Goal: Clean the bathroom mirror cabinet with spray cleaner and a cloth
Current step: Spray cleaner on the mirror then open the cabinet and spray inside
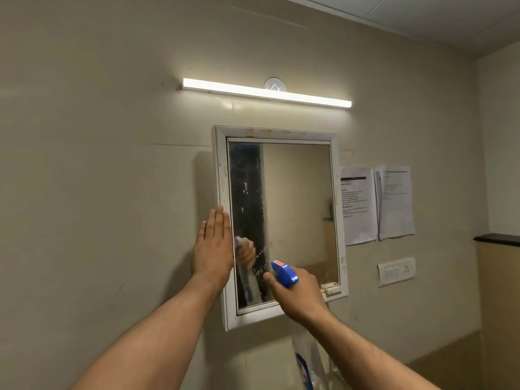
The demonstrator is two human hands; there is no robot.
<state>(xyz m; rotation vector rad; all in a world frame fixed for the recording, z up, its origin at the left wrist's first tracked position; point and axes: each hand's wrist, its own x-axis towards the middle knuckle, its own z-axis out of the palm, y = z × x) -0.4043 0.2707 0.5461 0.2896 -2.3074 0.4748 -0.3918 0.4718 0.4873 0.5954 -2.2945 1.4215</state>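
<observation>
The mirror cabinet point(298, 204) hangs on the wall, with a stained white frame point(222, 175) and smeared glass. My left hand point(212, 249) lies flat and open against the frame's left edge, fingers together and pointing up. My right hand point(298, 291) grips the spray bottle point(284, 273), whose blue trigger head with an orange nozzle points at the lower left of the glass. The clear bottle body point(305, 358) hangs below my wrist. Droplets and streaks mark the glass near the nozzle. No cloth is in view.
A lit tube light point(267, 92) is mounted above the cabinet. Two printed sheets point(377, 204) are taped to the wall at the right, with a switch plate point(396, 271) below them. A dark ledge point(498, 239) juts out at the far right.
</observation>
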